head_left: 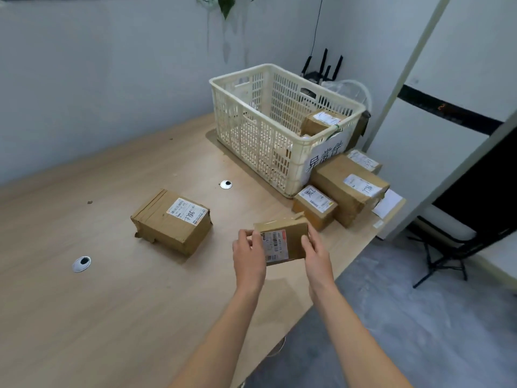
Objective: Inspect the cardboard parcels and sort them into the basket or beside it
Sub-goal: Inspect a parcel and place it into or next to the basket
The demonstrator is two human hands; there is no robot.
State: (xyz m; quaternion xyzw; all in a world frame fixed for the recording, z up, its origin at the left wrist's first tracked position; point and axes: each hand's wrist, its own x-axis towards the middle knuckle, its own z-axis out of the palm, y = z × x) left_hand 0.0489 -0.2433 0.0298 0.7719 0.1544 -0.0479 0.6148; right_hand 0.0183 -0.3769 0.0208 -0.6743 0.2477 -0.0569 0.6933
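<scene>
1. The inspection step is in hand: both hands hold a small parcel (291, 242) in the air above the worktop (126, 303), near its right edge, with the label face turned up.
2. The left hand (247, 254) pinches the parcel's left end between thumb and fingers. The right hand (316, 254) grips the right end with its fingers curled round it.
3. The basket (251, 135) stands at the far right corner with at least one parcel inside (321, 121). A row of parcels (349, 186) lies just beside it along the right edge.
4. A larger parcel (172, 222) lies alone mid-worktop, seemingly unsorted.
5. The next move probably depends on the verdict: either lift the held parcel over the basket's rim, or set it by the row, where the worktop's edge leaves little room.
</scene>
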